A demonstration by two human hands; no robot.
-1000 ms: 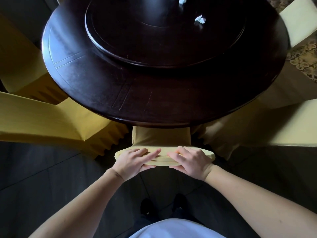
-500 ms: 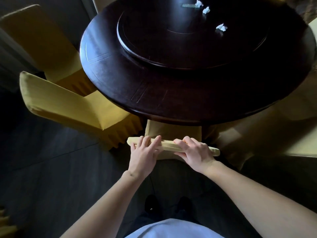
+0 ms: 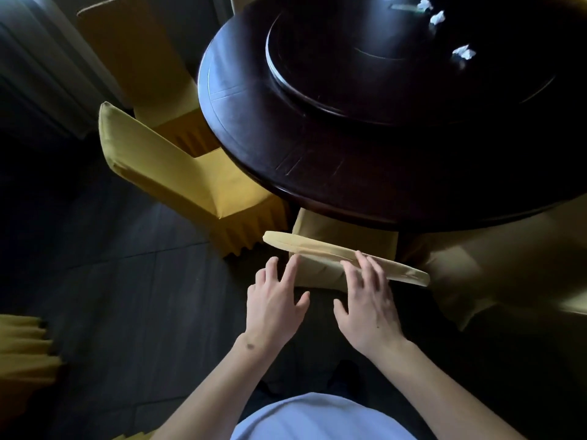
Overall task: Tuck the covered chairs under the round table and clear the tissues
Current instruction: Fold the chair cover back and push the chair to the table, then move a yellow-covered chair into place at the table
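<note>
Near chair [image 3: 344,254] sits tucked under table [image 3: 254,128]. Left hand [image 3: 274,304] open, clear of it; right hand [image 3: 368,300] open, fingertips on backrest. Tissues [image 3: 463,53] far right on turntable. Risk: left chair [image 3: 178,173] protrudes, could snag a leg.

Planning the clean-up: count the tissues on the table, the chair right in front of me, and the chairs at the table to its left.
Tissues: 3
Chair in front: 1
Chairs to its left: 2
Total: 6
</note>
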